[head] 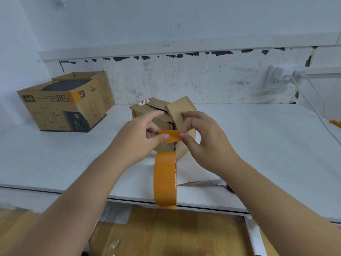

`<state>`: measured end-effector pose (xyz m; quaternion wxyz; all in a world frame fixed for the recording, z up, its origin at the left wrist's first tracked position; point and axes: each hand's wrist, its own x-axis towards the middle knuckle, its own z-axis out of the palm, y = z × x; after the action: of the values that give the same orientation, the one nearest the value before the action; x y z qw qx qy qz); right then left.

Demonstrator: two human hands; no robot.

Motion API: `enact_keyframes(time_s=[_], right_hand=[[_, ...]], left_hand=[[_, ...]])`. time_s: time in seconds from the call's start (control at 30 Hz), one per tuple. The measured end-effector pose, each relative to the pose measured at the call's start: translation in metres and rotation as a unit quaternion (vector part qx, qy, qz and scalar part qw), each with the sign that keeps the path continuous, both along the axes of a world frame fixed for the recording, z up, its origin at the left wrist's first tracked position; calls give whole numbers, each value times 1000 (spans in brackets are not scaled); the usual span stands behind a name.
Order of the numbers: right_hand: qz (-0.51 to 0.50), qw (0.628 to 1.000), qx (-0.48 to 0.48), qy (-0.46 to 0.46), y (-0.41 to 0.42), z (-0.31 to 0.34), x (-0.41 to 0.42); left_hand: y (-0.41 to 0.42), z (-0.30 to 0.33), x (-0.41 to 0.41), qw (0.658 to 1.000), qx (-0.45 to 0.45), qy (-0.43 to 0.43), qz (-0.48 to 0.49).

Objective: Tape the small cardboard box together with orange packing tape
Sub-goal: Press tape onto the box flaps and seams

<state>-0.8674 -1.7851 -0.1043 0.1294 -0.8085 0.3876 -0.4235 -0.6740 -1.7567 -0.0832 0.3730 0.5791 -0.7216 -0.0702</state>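
Observation:
A small, torn cardboard box (178, 109) stands in the middle of the white table (258, 145), its flaps gaping along a dark split. A short strip of orange tape (170, 136) is stretched across the box's near corner. My left hand (145, 137) pinches the strip's left end with thumb and fingers. My right hand (204, 137) pinches its right end. The orange tape roll (165, 180) stands on edge in front of the box, reaching to the table's front edge.
A larger glassware carton (62, 108) sits open at the back left. Scissors (206, 182) lie on the table near my right forearm. A white power strip (282, 76) with cables hangs on the wall at right. An orange scrap (335, 123) lies at the far right.

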Motion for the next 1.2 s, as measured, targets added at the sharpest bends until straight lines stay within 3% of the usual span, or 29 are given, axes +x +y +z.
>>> enact_keyframes(time_s=[0.57, 0.87, 1.2], right_hand=[[56, 997, -49, -23, -21, -23, 4], [40, 995, -10, -86, -24, -16, 8], [60, 990, 25, -125, -24, -20, 9]], left_hand=[[-22, -21, 6, 1000, -11, 8, -6], [-27, -33, -2, 986, -17, 143, -90], [-27, -31, 6, 986, -8, 138, -96]])
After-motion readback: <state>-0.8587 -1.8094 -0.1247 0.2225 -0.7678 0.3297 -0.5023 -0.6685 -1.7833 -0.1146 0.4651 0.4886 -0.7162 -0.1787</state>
